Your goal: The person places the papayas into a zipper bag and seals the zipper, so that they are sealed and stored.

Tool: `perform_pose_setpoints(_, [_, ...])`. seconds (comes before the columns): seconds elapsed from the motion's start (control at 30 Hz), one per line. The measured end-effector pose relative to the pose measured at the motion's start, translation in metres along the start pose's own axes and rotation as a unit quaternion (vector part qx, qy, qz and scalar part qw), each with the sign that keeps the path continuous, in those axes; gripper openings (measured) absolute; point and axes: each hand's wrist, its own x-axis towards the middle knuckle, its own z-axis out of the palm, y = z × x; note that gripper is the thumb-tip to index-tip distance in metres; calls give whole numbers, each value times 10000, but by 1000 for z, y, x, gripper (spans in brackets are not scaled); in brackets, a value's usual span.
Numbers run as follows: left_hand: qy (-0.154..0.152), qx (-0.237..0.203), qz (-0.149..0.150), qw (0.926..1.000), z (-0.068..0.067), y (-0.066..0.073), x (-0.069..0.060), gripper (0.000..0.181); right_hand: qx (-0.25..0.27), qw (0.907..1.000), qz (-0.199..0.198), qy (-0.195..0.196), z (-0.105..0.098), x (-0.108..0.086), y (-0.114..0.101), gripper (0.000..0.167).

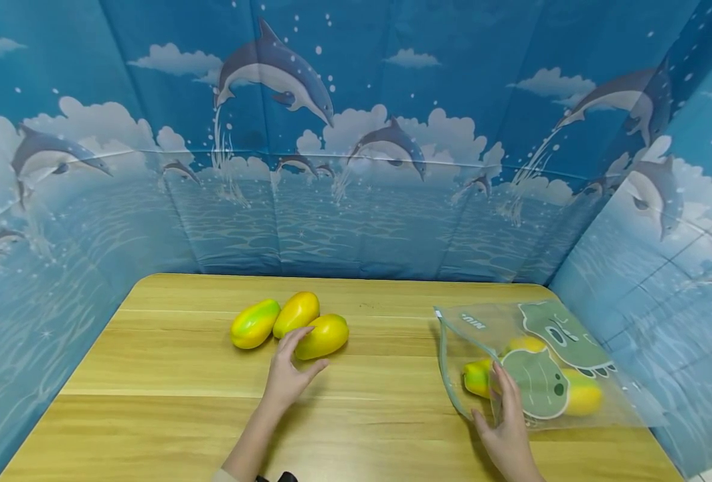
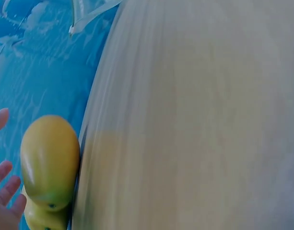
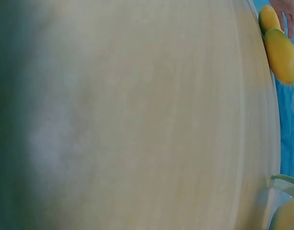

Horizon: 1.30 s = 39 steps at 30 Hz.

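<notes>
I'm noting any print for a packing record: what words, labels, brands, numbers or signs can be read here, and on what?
"NIU": apparently, on the clear bag, beside a small mark; too small to be certain.
Pale marks near the bag's right end: too small to tell whether they are print.
None readable on the fruits, table or curtain.

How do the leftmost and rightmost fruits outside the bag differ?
The leftmost fruit has a broad green streak; the rightmost fruit looks mostly yellow. The left hand is at the rightmost fruit; the leftmost fruit lies clear of that hand. Both are smooth, oblong and on the table.
</notes>
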Motion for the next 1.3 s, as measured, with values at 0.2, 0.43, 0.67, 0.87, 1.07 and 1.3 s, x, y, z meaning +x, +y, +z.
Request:
perform_pose_setpoints(0.2, [154,95,-10,9998,-5,-12,2,59,-43,10000,-29,21,0,0,0,96])
perform_pose_setpoints(0.43, [207,105,-103,9997,-7,-19,3,61,8,10000,-56,29,1,-1,3,96])
perform_pose_setpoints(0.67, [177,13,-222,9996,-7,-24,1,61,-9,10000,-15,-5,5,-12,29,102])
perform_pose_setpoints(0.87, [124,83,-249,9996,-5,-31,-1,61,-53,10000,-58,1,5,-13,32,103])
perform_pose_setpoints(1.07, [5,41,-388,9992,-2,-34,-4,65,-42,10000,-9,3,2,-3,10,98])
perform_pose_setpoints(1.3, [-88,113,-480,9987,2,-35,-2,70,-118,9999,50,-41,5,-11,29,103])
